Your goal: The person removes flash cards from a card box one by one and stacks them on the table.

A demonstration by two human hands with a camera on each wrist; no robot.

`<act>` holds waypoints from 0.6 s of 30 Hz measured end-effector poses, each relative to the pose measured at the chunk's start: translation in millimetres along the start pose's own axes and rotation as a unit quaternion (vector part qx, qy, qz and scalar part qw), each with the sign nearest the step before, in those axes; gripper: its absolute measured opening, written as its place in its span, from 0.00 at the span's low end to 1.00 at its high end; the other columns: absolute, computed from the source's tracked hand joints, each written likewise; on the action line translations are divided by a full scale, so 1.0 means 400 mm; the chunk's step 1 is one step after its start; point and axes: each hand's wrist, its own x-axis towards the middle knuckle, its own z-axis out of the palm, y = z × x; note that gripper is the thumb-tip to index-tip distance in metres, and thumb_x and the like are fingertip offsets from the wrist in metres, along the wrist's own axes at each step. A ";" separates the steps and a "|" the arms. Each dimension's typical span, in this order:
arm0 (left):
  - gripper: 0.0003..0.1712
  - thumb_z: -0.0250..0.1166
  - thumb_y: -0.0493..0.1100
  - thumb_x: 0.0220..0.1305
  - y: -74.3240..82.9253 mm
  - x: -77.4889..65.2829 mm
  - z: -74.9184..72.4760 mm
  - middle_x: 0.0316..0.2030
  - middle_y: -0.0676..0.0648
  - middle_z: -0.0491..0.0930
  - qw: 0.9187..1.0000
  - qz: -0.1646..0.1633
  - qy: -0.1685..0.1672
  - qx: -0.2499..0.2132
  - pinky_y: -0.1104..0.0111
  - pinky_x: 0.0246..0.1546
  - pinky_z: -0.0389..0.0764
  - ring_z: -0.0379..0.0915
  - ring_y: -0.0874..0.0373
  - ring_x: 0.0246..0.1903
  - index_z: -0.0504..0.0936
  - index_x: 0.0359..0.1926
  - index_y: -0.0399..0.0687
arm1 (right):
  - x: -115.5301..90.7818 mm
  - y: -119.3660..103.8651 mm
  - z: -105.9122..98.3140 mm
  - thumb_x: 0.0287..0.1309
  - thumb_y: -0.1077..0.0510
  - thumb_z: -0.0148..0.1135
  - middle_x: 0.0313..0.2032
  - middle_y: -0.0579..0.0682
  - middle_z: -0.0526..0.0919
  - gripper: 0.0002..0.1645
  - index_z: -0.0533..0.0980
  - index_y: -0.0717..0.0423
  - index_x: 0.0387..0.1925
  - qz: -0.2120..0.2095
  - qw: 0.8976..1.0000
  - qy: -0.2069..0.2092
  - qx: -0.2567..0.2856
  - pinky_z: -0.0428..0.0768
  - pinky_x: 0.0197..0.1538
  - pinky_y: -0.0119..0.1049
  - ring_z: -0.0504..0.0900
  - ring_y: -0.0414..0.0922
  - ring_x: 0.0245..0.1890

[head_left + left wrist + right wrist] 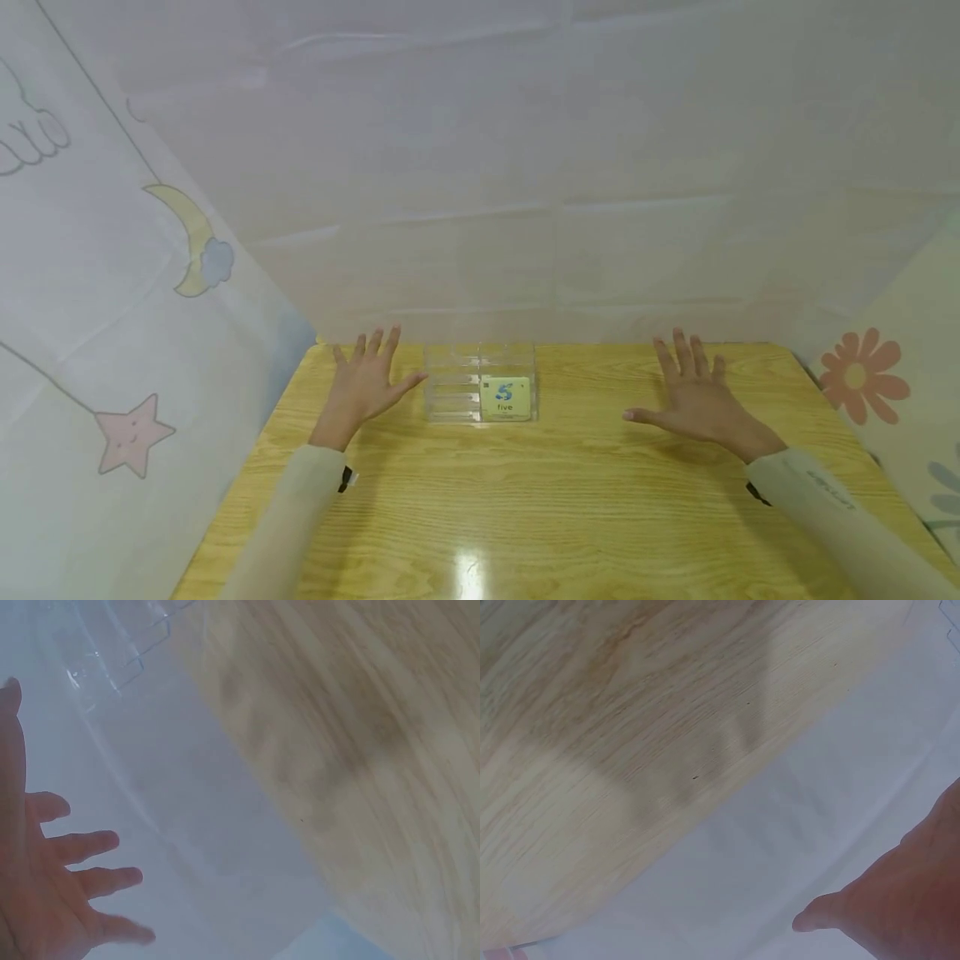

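A clear plastic organizer (452, 400) with several slots stands at the back of the wooden table. In its front right part sits a pale yellow card stack (506, 398) marked with a blue 5 and the word "five". My left hand (363, 387) is held left of the organizer, fingers spread, thumb pointing toward it and holding nothing. Farther off on the right, my right hand (693, 400) is spread the same way with nothing in it. In the left wrist view the organizer's edge (139, 664) shows at the top, apart from the left hand (56, 900).
The wood-grain table (480, 492) ends at a pale sheet wall (480, 208) behind the organizer. Printed sheets rise on both sides, with a moon (191, 242) and star (135, 435) on the left and a red flower (862, 375) on the right.
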 end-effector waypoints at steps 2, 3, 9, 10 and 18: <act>0.61 0.48 0.84 0.67 0.009 0.006 -0.002 0.79 0.32 0.60 1.000 0.009 0.007 -0.004 0.22 0.72 0.54 0.58 0.27 0.77 0.47 0.86 0.53 | 0.001 -0.005 0.001 0.57 0.19 0.63 0.81 0.65 0.15 0.81 0.24 0.53 0.84 -0.005 1.000 0.000 0.002 0.28 0.73 0.83 0.21 0.75 0.80; 0.60 0.48 0.83 0.68 0.013 0.009 -0.003 0.78 0.32 0.62 1.000 0.013 0.010 -0.008 0.25 0.73 0.57 0.59 0.28 0.77 0.48 0.86 0.51 | 0.002 -0.007 0.002 0.57 0.18 0.63 0.81 0.65 0.15 0.81 0.24 0.54 0.84 -0.006 1.000 -0.001 0.003 0.28 0.75 0.82 0.21 0.74 0.80; 0.59 0.49 0.81 0.70 0.045 0.022 -0.003 0.77 0.31 0.64 0.999 0.031 0.018 -0.014 0.39 0.66 0.79 0.66 0.32 0.74 0.54 0.84 0.45 | 0.007 -0.024 0.009 0.57 0.18 0.63 0.82 0.64 0.17 0.81 0.26 0.54 0.84 -0.020 1.000 -0.003 0.004 0.37 0.78 0.78 0.22 0.72 0.82; 0.58 0.49 0.80 0.70 0.051 0.024 -0.002 0.77 0.32 0.65 0.999 0.033 0.020 -0.012 0.41 0.62 0.83 0.68 0.33 0.73 0.55 0.83 0.43 | 0.007 -0.028 0.010 0.57 0.18 0.62 0.82 0.64 0.17 0.81 0.26 0.54 0.84 -0.022 1.000 -0.003 0.002 0.41 0.78 0.78 0.23 0.72 0.82; 0.51 0.51 0.73 0.76 0.089 0.040 -0.001 0.77 0.32 0.64 0.998 0.062 0.032 -0.005 0.44 0.50 0.89 0.68 0.36 0.74 0.59 0.81 0.38 | 0.012 -0.049 0.020 0.56 0.16 0.61 0.82 0.64 0.19 0.81 0.27 0.55 0.84 -0.037 0.999 -0.003 -0.008 0.50 0.76 0.79 0.26 0.71 0.83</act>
